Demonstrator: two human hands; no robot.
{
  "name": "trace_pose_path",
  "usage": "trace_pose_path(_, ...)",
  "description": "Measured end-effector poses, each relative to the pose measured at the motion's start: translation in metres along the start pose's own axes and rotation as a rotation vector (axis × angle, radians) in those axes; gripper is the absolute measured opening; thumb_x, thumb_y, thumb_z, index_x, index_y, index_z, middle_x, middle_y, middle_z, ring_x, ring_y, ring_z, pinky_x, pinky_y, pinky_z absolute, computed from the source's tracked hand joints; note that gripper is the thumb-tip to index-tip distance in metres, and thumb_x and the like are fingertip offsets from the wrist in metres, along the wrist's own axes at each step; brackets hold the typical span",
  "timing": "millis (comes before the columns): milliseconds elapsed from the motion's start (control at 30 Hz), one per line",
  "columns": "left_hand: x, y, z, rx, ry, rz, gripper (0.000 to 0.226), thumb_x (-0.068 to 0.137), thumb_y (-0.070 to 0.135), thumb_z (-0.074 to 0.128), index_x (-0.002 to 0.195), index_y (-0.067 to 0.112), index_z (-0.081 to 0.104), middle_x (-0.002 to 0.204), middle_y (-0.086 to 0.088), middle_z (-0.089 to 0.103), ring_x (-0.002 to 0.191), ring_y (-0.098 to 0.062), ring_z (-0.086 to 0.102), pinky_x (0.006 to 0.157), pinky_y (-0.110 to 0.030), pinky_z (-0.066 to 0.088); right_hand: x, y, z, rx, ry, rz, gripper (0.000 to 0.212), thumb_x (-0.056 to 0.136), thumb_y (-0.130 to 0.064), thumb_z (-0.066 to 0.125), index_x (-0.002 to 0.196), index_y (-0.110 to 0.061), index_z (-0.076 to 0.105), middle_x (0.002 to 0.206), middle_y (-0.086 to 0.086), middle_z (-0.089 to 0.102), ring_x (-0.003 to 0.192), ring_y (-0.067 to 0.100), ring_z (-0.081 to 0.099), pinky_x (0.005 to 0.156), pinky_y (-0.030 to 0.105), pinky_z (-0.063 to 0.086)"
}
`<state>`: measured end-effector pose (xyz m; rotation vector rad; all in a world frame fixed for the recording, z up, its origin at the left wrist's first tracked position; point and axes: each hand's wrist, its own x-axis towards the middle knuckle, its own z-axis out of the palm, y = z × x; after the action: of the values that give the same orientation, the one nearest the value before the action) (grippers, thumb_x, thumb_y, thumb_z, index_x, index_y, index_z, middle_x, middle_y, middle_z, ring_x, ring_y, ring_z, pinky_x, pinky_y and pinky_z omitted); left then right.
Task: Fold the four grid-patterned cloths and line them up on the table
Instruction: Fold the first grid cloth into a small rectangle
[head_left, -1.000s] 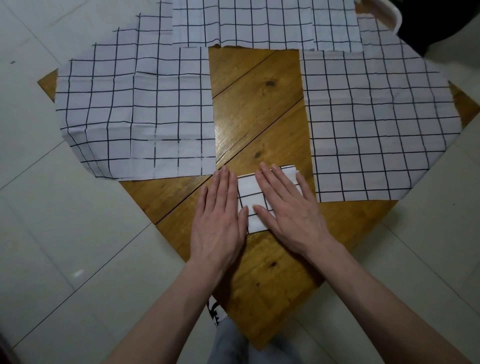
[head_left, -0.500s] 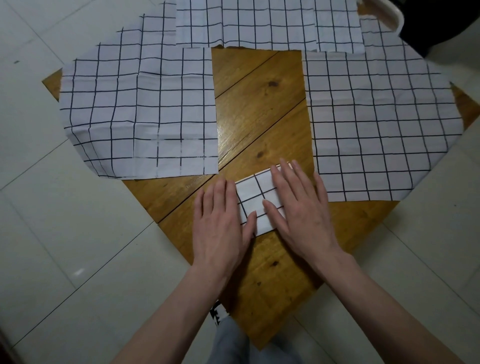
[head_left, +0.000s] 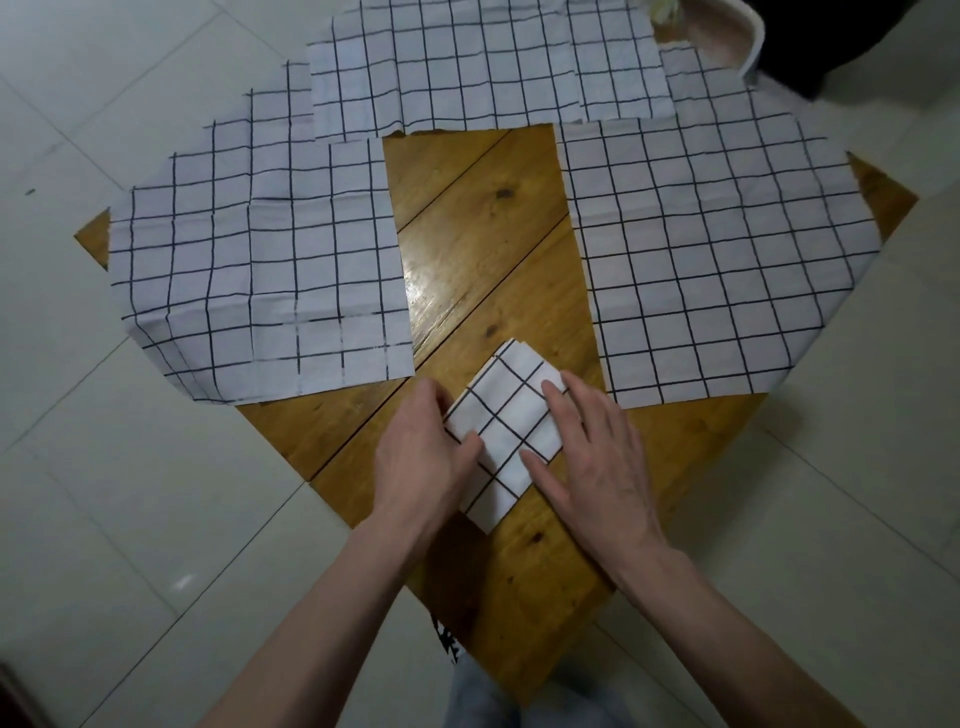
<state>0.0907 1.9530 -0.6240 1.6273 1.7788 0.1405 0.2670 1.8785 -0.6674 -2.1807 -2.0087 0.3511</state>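
A small folded grid-patterned cloth (head_left: 514, 415) lies turned diagonally on the wooden table (head_left: 483, 234), near its front corner. My left hand (head_left: 421, 457) holds the folded cloth's left edge, thumb on top and fingers curled at the edge. On the cloth's right side my right hand (head_left: 592, 457) lies flat with straight fingers. Three more grid cloths are spread flat: one on the left (head_left: 260, 275), one on the right (head_left: 717, 260), and one at the far edge (head_left: 483, 67).
The left and right spread cloths hang over the table's edges. A bare strip of wood runs between them. A pale rounded rim (head_left: 748, 41) shows at the top right. Pale floor tiles (head_left: 130, 493) surround the table.
The folded cloth has been turned from lying crosswise to a diagonal and shifted slightly away. My left hand went from flat beside it to holding its edge.
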Motion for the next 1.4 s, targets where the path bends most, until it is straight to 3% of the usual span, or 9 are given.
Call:
trace_pose_path(100,0.006,0.006,-0.004,-0.039,-0.074,-0.067,0.043,0.087,0.025,0.077,0.126,0.023,0.058,0.101,0.009,0.059,0.091,-0.015,0.061,0.088,-0.043,0.058,0.0,0.001,0.0,0.03,-0.013,0.022,0.073,0.098,-0.051,0.059,0.159,-0.017,0.036,0.162,0.008,0.038,0.145,0.028,0.041,0.111,0.045,0.047)
trace_pose_path(200,0.011,0.013,-0.006,0.044,-0.115,-0.037,0.019,0.085,0.029,0.078,0.098,0.02,0.067,0.092,0.003,0.063,0.084,-0.02,0.063,0.082,-0.047,0.059,0.001,-0.001,0.0,0.064,-0.03,0.049,0.075,0.097,-0.052,0.059,0.16,-0.019,0.034,0.165,0.008,0.034,0.146,0.027,0.041,0.109,0.046,0.049)
trace_pose_path(500,0.018,0.009,-0.013,-0.167,-0.263,0.038,0.026,0.089,0.006,0.073,0.092,0.026,0.056,0.089,0.004,0.062,0.075,-0.007,0.058,0.06,-0.018,0.046,0.0,-0.02,-0.006,0.078,0.015,0.233,0.095,0.087,-0.055,0.073,0.163,-0.023,0.026,0.168,0.009,0.027,0.148,0.027,0.038,0.111,0.046,0.049)
trace_pose_path(700,0.026,0.01,-0.045,-0.406,-0.391,0.035,0.049,0.093,0.006,0.073,0.115,0.044,0.051,0.118,0.023,0.062,0.099,0.011,0.062,0.073,-0.005,0.05,0.007,-0.046,-0.015,0.282,0.013,0.474,0.098,0.092,-0.065,0.057,0.167,-0.029,0.005,0.172,0.002,0.015,0.157,0.019,0.019,0.122,0.052,0.036)
trace_pose_path(833,0.037,0.006,-0.06,-0.594,-0.471,-0.037,0.039,0.093,0.01,0.074,0.121,0.036,0.065,0.112,0.012,0.074,0.096,0.001,0.072,0.078,-0.028,0.064,0.015,-0.062,-0.034,0.53,-0.01,0.568,0.086,0.094,-0.069,0.042,0.156,-0.056,-0.016,0.168,-0.01,0.02,0.146,0.013,0.041,0.106,0.048,0.054)
trace_pose_path(967,0.044,0.008,-0.073,-0.693,-0.558,-0.023,0.038,0.092,0.008,0.075,0.116,0.036,0.065,0.102,0.016,0.079,0.095,-0.007,0.076,0.075,-0.031,0.065,0.018,-0.076,-0.046,0.9,0.011,0.821,0.069,0.099,-0.051,0.057,0.159,-0.044,0.024,0.132,-0.015,0.061,0.102,0.004,0.068,0.074,0.027,0.062)
trace_pose_path(1067,0.047,0.01,-0.075,-0.71,-0.596,0.01,0.032,0.093,0.011,0.075,0.112,0.035,0.066,0.104,0.017,0.078,0.093,-0.009,0.077,0.073,-0.029,0.064,0.02,-0.089,-0.048,1.228,0.108,0.946,0.024,0.101,-0.035,0.064,0.124,-0.031,0.063,0.11,-0.004,0.077,0.09,0.007,0.076,0.063,0.026,0.062)
trace_pose_path(1200,0.052,0.005,-0.072,-0.634,-0.535,0.08,0.015,0.101,0.033,0.065,0.112,0.024,0.071,0.099,0.013,0.078,0.088,-0.009,0.076,0.067,-0.025,0.061,0.015,-0.096,-0.04,1.21,0.197,0.926,0.01,0.101,-0.027,0.065,0.111,-0.027,0.066,0.102,-0.013,0.077,0.09,0.006,0.076,0.067,0.03,0.064)
trace_pose_path(1400,0.051,-0.012,-0.071,-0.481,-0.391,0.243,0.013,0.103,0.031,0.064,0.097,0.026,0.074,0.092,0.01,0.074,0.087,-0.009,0.069,0.068,-0.024,0.058,-0.007,-0.107,-0.035,1.075,0.159,0.902,0.007,0.103,-0.031,0.062,0.107,-0.028,0.068,0.096,-0.016,0.075,0.09,0.002,0.073,0.073,0.029,0.064)
